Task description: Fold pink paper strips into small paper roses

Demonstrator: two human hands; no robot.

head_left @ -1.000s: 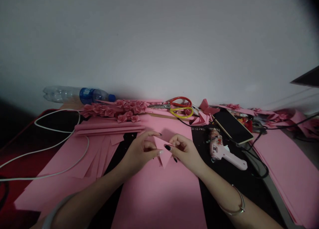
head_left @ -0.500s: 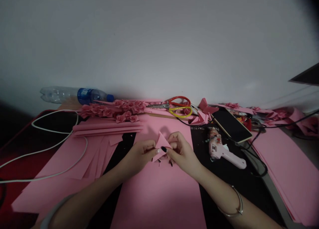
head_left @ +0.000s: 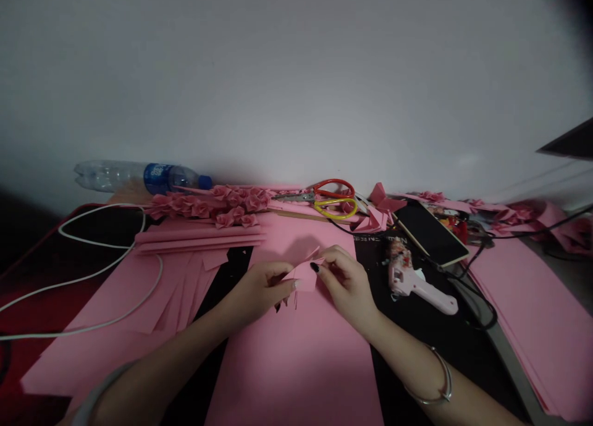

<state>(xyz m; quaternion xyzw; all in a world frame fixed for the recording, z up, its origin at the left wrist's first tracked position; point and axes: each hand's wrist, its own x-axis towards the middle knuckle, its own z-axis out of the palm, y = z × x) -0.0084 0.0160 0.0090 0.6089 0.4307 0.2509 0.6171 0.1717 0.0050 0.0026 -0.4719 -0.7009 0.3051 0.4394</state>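
Note:
Between my two hands, a small folded piece of pink paper [head_left: 303,276] is held above a long pink paper sheet [head_left: 301,364]. My left hand [head_left: 262,289] pinches its left side, thumb on top and fingers beneath. The upper right edge is pinched by my right hand [head_left: 346,282], with a dark-nailed thumb on the paper. Part of the fold is hidden behind the fingers.
Pink paper roses [head_left: 231,205], scissors [head_left: 336,199] and a plastic bottle [head_left: 139,177] lie along the wall. To the right are a glue gun [head_left: 417,284], a phone [head_left: 433,231] and stacked pink sheets [head_left: 532,315]. A white cable [head_left: 115,321] crosses the left-hand sheets.
The pink paper has gone from an upright triangle to a flatter, wider shape facing me. My right thumb has shifted slightly right and up, while both hands keep their pinch.

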